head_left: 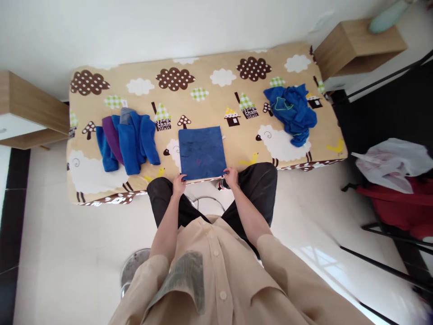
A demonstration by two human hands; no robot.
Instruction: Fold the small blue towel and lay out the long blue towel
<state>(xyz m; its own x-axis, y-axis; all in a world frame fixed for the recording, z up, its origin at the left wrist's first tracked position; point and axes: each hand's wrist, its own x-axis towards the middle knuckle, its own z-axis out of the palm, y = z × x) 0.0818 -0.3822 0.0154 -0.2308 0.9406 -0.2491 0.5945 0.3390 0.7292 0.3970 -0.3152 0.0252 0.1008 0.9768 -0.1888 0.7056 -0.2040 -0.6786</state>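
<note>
Blue cloth: flat, near-square, at the bed's near edge, roughly mid-length. Its near side runs along that edge; far side sits well short of the bed's far edge. Small pale tag sticks out of its right side.

Left hand: thumb and fingers pinched together on the cloth's near left corner. Right hand: same pinch on the near right corner. Hands well apart, one cloth width between them, both right at the bed's near edge.

Bed: long side faces the person; far edge runs along the white wall. Left pile, blue, purple and grey pieces laid side by side, sits toward the near left corner, set in from both the left and near edges. Right pile, crumpled blue, lies toward the right end, well in from the near edge. Neither touches the cloth.

Room to move: strip of patterned sheet shows between left pile and cloth, a wider one between cloth and right pile. Longest run is from the cloth's far side up to the bed's far edge.

Tight side is near: left knee just outside the left hand, right knee just outside the right, both up at the near edge.

Ends: left cabinet beside the left edge, right cabinet by the far right corner.
</note>
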